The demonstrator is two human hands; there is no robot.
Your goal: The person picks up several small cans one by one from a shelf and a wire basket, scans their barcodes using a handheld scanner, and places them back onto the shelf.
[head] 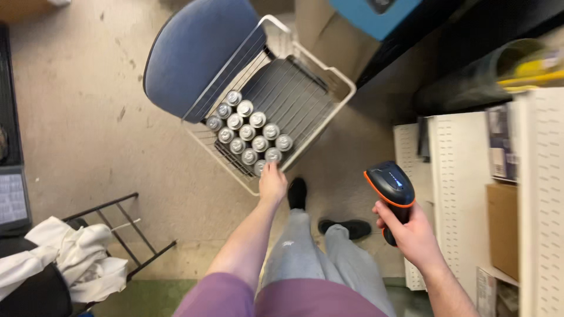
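My left hand (272, 183) reaches down into a white wire basket (338, 79) and its fingers close over the nearest silver can (272, 155). Several more silver cans (247, 132) stand upright in rows in the basket's near corner. The basket rests on a chair with a blue back (197, 50). My right hand (411, 235) grips the handle of a black and orange handheld scanner (390, 185), raised beside a white shelf unit.
White perforated shelving (529, 176) with boxes stands at the right. A black metal rack (126, 235) with white cloth (76, 258) is at the lower left. A cardboard box (329, 35) sits behind the basket. My feet (298, 192) are on the concrete floor.
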